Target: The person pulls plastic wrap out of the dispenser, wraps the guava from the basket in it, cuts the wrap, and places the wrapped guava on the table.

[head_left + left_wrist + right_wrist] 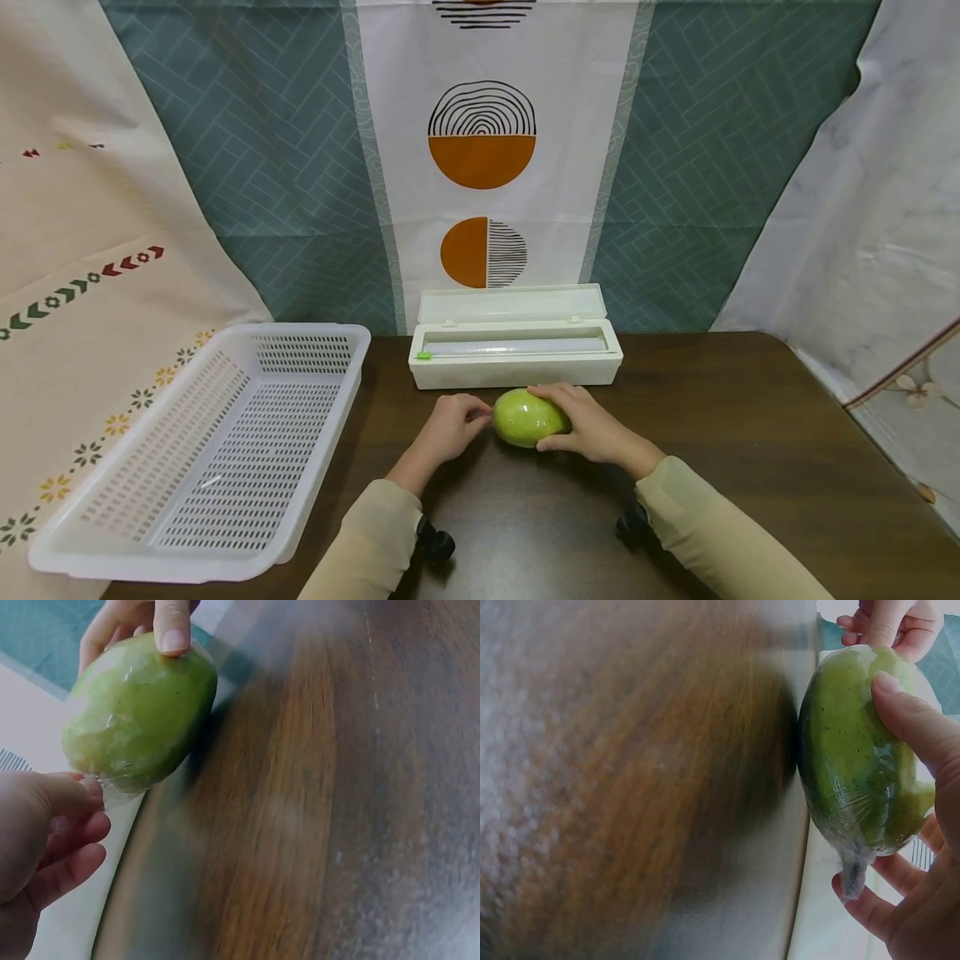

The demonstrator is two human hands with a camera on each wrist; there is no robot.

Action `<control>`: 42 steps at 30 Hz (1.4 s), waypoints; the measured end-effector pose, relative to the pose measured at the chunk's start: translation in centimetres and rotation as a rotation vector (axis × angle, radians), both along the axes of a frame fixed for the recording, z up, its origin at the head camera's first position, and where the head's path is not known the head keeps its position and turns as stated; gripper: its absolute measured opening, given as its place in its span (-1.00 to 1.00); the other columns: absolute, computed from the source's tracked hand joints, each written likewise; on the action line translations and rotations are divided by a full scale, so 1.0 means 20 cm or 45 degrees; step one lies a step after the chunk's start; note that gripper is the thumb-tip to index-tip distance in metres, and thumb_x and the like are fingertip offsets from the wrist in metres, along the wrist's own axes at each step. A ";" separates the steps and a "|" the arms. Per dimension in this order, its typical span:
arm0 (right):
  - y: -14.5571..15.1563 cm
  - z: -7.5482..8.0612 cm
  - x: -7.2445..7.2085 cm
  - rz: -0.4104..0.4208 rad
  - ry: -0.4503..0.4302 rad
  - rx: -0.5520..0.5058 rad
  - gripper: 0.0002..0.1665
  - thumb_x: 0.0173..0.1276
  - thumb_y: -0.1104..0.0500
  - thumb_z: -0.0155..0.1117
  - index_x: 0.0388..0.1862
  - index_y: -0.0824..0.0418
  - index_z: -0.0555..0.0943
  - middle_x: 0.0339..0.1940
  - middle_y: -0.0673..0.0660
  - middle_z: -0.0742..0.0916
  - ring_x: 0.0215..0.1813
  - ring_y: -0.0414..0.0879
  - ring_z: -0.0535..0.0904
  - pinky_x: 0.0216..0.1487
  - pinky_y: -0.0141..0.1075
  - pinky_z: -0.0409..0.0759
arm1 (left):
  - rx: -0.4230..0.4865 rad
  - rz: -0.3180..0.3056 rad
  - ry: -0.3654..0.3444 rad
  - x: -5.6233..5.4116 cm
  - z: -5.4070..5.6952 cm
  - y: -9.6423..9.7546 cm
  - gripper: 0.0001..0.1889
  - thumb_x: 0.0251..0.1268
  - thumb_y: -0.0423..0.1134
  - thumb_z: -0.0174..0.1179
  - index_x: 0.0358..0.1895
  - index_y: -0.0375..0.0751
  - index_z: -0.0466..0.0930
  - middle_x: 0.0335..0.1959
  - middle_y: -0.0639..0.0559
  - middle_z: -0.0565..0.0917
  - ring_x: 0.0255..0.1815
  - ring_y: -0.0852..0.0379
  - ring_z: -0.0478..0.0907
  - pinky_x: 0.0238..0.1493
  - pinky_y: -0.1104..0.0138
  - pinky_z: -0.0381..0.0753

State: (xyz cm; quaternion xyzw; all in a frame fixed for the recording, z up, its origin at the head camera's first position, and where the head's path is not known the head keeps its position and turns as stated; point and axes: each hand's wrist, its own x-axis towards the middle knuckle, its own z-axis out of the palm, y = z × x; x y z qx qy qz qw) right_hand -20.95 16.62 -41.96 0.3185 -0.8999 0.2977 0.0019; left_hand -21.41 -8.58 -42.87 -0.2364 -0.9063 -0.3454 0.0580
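Note:
A green mango, wrapped in clear cling film, is held just above or on the table; which of the two is hard to tell. My right hand grips its right end, the thumb on the near side and fingers behind. On the left, my left hand pinches the gathered cling film at the mango's other end between thumb and forefinger. A twisted tail of film sticks out at the right end, beside the right hand's fingers.
Behind the mango stands a white cling film dispenser, lid raised, with a roll inside and a green slider. At the left lies a white perforated plastic basket with a small white scrap in it. The tabletop is dark wood.

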 end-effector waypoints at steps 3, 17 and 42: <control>0.00 0.00 0.00 -0.001 0.001 0.001 -0.06 0.02 -0.05 0.49 0.38 0.03 0.31 0.24 0.12 0.49 0.21 0.06 0.37 0.18 0.04 0.38 | 0.051 0.011 -0.031 -0.01 -0.02 0.00 -0.91 0.23 -0.34 0.23 -0.28 -0.22 0.71 -0.29 -0.02 0.72 -0.27 0.14 0.63 -0.25 0.37 0.61; 0.00 0.00 0.00 -0.003 -0.008 0.002 -0.07 0.03 -0.05 0.48 0.38 0.04 0.30 0.24 0.12 0.49 0.21 0.06 0.37 0.17 0.05 0.38 | 0.204 0.028 -0.300 0.00 -0.04 -0.02 -0.79 0.21 -0.27 0.26 -0.09 -0.18 0.64 -0.12 -0.03 0.68 -0.17 0.15 0.58 -0.18 0.30 0.59; 0.00 0.00 0.01 -0.008 -0.023 -0.002 -0.06 0.03 -0.04 0.49 0.39 0.02 0.30 0.27 0.13 0.47 0.23 0.08 0.35 0.19 0.06 0.38 | 0.522 -0.051 -0.684 -0.01 -0.01 -0.15 -0.62 0.31 -0.33 0.10 0.14 -0.46 0.49 -0.17 -0.29 0.68 -0.23 -0.03 0.67 -0.25 0.21 0.69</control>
